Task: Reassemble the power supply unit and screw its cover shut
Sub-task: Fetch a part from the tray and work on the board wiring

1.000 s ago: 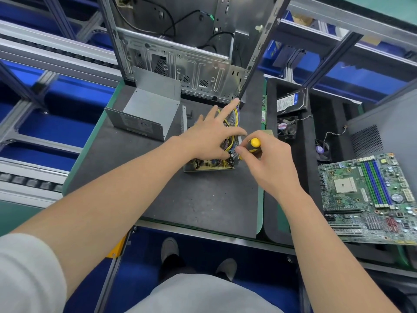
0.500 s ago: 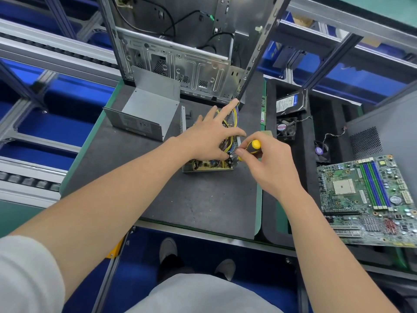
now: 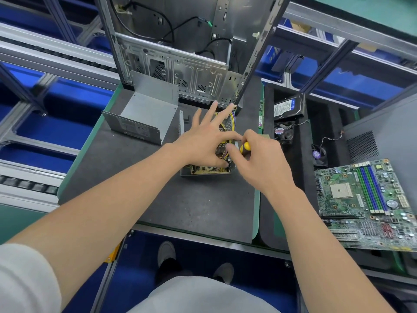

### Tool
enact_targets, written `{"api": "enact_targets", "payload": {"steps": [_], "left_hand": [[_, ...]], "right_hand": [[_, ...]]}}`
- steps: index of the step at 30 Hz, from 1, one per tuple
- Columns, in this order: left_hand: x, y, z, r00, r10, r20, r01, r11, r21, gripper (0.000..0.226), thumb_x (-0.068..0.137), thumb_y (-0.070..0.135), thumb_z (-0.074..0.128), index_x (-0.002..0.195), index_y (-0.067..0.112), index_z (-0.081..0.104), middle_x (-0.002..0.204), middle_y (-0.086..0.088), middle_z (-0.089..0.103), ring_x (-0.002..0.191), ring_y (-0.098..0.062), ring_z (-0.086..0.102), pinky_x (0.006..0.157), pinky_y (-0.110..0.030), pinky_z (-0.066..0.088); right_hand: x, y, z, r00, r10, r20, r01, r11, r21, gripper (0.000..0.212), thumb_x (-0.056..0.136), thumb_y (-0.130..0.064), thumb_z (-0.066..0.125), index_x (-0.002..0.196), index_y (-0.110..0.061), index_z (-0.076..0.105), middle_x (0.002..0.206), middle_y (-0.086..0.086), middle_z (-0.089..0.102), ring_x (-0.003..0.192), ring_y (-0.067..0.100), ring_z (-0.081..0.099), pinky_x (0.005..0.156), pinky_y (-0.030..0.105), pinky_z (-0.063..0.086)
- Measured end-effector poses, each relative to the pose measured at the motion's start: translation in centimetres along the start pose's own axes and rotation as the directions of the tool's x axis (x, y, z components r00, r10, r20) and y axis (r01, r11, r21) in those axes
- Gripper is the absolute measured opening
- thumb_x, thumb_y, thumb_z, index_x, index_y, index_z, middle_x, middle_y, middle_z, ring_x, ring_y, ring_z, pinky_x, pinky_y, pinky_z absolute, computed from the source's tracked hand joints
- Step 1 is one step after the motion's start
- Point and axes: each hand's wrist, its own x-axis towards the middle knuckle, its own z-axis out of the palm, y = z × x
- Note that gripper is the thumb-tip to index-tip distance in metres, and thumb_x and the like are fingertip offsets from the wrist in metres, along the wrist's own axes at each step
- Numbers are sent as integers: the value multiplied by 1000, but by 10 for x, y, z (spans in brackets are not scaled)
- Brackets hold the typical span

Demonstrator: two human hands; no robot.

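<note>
Centre of counter (image 3: 180, 204): open power supply (image 3: 206, 170), circuit board and yellow wires exposed. Off to its left and apart from it, the grey metal cover (image 3: 144, 114) (label on the near face), just in front of the upright computer case (image 3: 176, 64).

On the wiring, palm down: left hand (image 3: 203, 141), fingers spread wide and straight, pointing toward the case; thumb down by the unit's front right corner. Nothing gripped.

At the unit's right edge: right hand (image 3: 261, 159), fingers curled round a screwdriver (image 3: 245, 146), yellow handle showing between thumb and forefinger. Tip hidden behind the fingers; contact with a screw cannot be told.

Right of the counter, on a dark tray (image 3: 302, 177): hard drive (image 3: 287, 107), fan (image 3: 283, 132) just in front of it, motherboard (image 3: 370, 204) nearer the body.
</note>
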Motion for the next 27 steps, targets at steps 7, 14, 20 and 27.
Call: {"api": "enact_targets", "payload": {"steps": [7,14,20,27], "left_hand": [[-2,1,0,999,15,-39,-17,999,-35,54,69,72,72,115,52,53,172,-2,-14,156,-41,-19,119,-73,4],[0,5,1,998,-13,-63,6,995,-96,31,64,80,41,86,57,38,172,2,-10,156,-43,-13,117,-75,7],[0,-1,2,999,16,-50,-20,995,-96,39,71,86,60,97,58,52,173,1,-10,157,-41,-9,119,-73,9],[-2,1,-5,1000,-6,-13,4,987,-159,43,77,73,73,113,52,64,172,7,-15,157,-35,-15,123,-67,3]], "right_hand": [[4,2,-10,990,-140,32,141,989,-36,23,92,-30,72,86,-19,53,71,-7,50,68,24,53,62,39,45],[6,-9,-16,980,-193,46,196,978,-67,19,94,-45,64,89,-26,65,86,-6,53,68,22,55,59,35,45],[15,-5,-29,978,-172,120,178,983,-39,12,91,-28,70,90,-16,66,77,-1,57,77,28,61,71,42,50],[20,-15,-33,990,-84,109,99,986,-131,35,93,-59,59,81,-27,66,82,-4,56,82,28,61,65,37,47]]}}
